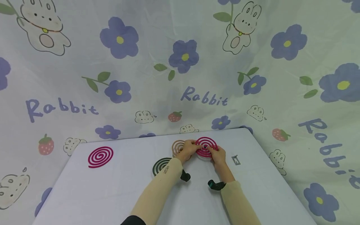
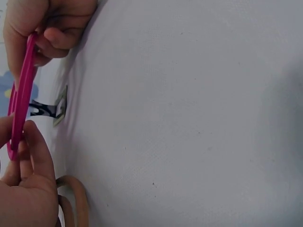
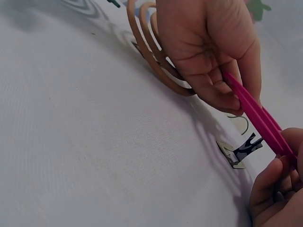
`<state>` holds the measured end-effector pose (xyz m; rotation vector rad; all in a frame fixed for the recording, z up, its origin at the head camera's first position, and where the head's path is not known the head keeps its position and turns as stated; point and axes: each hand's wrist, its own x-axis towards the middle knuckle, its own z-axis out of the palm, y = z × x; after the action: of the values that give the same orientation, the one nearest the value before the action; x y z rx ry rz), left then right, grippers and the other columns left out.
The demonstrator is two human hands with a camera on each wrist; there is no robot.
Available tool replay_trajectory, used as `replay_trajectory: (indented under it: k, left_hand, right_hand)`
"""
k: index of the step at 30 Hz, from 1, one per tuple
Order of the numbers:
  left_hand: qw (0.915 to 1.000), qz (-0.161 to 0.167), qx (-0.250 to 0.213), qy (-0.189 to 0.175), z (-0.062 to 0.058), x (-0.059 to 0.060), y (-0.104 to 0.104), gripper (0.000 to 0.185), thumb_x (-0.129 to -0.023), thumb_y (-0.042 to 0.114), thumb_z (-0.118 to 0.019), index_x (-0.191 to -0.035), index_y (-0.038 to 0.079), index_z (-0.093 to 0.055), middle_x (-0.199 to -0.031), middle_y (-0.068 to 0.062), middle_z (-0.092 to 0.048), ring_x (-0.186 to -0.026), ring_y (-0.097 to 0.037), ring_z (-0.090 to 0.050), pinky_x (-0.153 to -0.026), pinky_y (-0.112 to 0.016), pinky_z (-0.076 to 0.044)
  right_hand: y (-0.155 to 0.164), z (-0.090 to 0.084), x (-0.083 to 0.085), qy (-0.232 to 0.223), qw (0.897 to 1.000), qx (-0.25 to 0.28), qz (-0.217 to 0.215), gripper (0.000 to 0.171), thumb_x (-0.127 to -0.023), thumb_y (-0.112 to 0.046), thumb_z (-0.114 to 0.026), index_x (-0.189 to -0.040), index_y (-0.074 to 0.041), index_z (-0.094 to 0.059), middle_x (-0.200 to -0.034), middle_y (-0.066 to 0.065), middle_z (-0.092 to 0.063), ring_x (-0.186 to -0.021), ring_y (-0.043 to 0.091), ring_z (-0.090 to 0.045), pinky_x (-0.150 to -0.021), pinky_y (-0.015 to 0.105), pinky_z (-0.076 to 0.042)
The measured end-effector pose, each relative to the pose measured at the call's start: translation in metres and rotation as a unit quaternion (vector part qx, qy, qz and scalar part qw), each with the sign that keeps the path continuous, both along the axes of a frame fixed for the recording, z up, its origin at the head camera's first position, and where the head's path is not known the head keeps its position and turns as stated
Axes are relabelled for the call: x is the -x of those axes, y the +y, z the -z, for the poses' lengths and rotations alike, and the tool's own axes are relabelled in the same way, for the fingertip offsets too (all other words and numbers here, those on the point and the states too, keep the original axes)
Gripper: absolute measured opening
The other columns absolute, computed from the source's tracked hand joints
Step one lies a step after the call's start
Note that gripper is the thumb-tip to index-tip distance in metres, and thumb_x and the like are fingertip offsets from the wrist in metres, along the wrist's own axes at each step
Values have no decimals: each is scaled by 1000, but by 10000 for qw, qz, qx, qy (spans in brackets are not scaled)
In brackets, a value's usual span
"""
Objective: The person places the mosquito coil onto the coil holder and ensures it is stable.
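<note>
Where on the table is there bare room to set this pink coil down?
Bare cloth lies between the lone pink spiral at left and the dark green coil, and along the near table edge. It is crowded at the far middle, around both hands, the tan coil and the metal stand.

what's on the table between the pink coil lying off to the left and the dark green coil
Nothing: in the head view the table is bare cloth between the pink coil at the left and the dark green coil beside the left forearm.
</note>
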<state>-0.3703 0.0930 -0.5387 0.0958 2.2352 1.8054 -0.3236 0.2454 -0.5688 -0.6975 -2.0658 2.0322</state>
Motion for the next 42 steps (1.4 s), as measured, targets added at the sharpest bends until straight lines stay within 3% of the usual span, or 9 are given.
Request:
replay_trajectory:
  k: [16, 25, 42]
  left_hand:
    - [9998, -43, 128, 137, 10, 5, 4, 39, -83, 13, -78, -114, -5, -66, -98, -7, -66, -87, -13, -58, -73, -23, -51]
    - [9999, -34, 85, 74, 9, 8, 7, 37, -84, 14, -77, -114, -3, -65, -97, -6, -65, -83, -12, -56, -67, -22, -49]
    - [9999, -89, 39, 131, 12, 10, 7, 34, -84, 12, -76, -112, -4, -66, -98, -7, -65, -84, -13, -58, -69, -23, -51]
  right_hand:
    - [1, 4, 1, 15, 9999, -141, 42, 42, -88, -25, -73, -117, 2, -60, -98, 15, -64, -49, 8, -46, -44, 19, -42]
    - [3, 2, 3, -53, 9999, 1, 108, 37, -88, -24, -73, -112, 1, -60, -94, 12, -63, -47, 8, -46, -44, 19, -42]
    - [1, -3, 4, -195, 9998, -43, 53, 43, -90, -24, -71, -122, 2, -58, -106, 17, -62, -58, 11, -52, -47, 19, -44]
